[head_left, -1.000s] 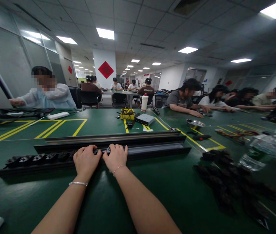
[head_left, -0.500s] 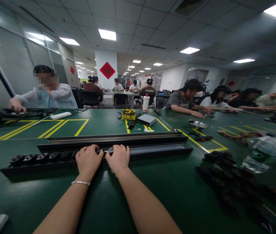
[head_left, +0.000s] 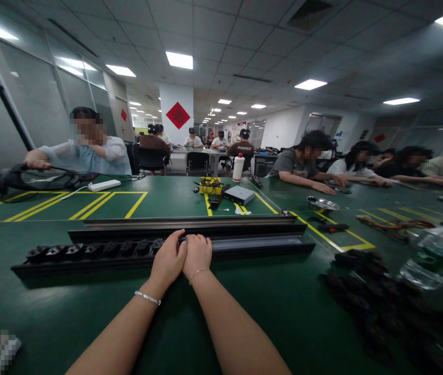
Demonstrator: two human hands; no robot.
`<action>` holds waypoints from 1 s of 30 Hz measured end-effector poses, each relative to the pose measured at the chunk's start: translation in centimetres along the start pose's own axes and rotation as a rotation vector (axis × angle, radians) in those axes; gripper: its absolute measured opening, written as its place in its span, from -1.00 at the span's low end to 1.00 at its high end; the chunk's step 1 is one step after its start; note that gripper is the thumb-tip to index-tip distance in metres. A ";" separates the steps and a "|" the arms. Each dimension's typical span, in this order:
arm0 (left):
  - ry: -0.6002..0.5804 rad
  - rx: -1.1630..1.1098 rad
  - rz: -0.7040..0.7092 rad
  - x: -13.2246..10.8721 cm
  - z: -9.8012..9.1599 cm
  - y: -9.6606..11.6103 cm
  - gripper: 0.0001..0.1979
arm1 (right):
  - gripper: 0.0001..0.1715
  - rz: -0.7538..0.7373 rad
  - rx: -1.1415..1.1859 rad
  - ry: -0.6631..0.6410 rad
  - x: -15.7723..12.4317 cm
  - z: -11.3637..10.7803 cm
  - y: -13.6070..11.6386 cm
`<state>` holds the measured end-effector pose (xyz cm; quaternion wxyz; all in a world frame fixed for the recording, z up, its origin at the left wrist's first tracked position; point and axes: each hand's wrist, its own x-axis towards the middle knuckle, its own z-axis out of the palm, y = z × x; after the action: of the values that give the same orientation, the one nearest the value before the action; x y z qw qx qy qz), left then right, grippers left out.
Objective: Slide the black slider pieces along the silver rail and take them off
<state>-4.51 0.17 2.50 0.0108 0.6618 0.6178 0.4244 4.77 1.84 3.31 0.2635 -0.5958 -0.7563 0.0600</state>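
A long black channel (head_left: 100, 264) lies across the table in front of me, with a row of black socket modules (head_left: 111, 249) seated in its left part. My left hand (head_left: 169, 259) is closed at the right end of that row, fingers reaching over the channel. Right beside it and touching it, my right hand (head_left: 198, 254) has its fingers curled down into the channel. Between the hands a bit of a dark socket module shows; the fingers cover most of it. Right of my hands, a pale strip (head_left: 256, 242) lines the channel.
Behind the channel lies a second long rail (head_left: 245, 223). Loose black modules (head_left: 381, 297) are heaped at the right, near a clear plastic bottle (head_left: 425, 265). Farther back are a metal bowl (head_left: 323, 203), a grey box (head_left: 239, 195) and a yellow box (head_left: 211, 185). Co-workers sit around the table.
My left hand has moved right along the channel until it meets my right hand, uncovering more of the socket row. The whole view has shifted slightly.
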 end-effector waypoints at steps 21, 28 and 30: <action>-0.196 0.161 -0.143 0.2 -0.7 1.0 -0.62 | -0.67 0.010 -0.017 0.042 -0.3 -0.4 0.3; -0.176 0.179 -0.155 0.1 -0.8 1.3 -0.64 | -0.66 0.036 0.005 0.048 -0.2 -0.2 0.3; -0.169 0.178 -0.155 0.0 -0.7 1.2 -0.64 | -0.64 0.060 0.001 0.065 -0.2 -0.1 0.3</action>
<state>-3.96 -0.44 3.60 0.0367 0.6438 0.6993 0.3085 5.13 1.70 3.24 0.2865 -0.6195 -0.7292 0.0486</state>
